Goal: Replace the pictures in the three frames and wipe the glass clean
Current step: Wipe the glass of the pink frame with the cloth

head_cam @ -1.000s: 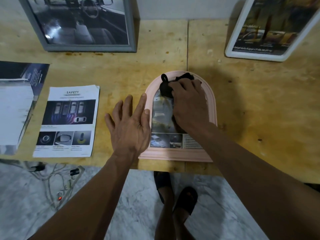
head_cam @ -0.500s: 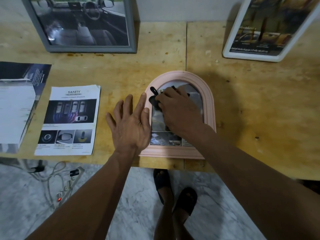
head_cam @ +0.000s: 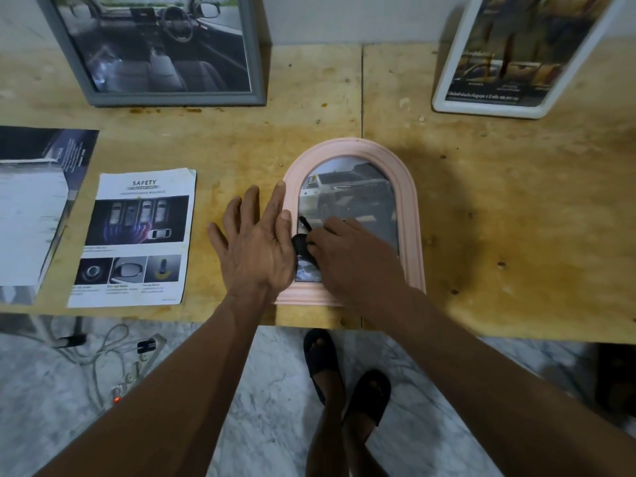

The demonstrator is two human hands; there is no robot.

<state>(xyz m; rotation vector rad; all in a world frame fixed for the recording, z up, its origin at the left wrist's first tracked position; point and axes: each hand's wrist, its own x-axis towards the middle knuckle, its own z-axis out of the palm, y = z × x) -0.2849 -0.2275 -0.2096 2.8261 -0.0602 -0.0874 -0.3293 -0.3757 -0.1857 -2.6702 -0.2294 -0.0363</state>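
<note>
A pink arched frame (head_cam: 409, 215) lies flat near the table's front edge with a car picture under its glass. My right hand (head_cam: 351, 259) covers the lower part of the glass and grips a black cloth (head_cam: 301, 244), which peeks out at its left. My left hand (head_cam: 254, 246) rests flat with straight fingers, pressing on the frame's left rim and the table beside it. A grey frame (head_cam: 165, 98) with a car-interior picture leans against the wall at back left. A white frame (head_cam: 488, 110) with a dark picture leans at back right.
A loose "SAFETY" page (head_cam: 137, 235) lies left of my left hand, with a stack of brochures (head_cam: 31, 208) at the far left. The wooden table (head_cam: 516, 218) ends just below the pink frame. Beneath are my sandalled feet (head_cam: 344, 380) and a power strip (head_cam: 137, 366).
My right hand has drawn the black cloth from the top of the arch down the glass toward its lower left. The upper part of the picture is now uncovered. My left hand stays put.
</note>
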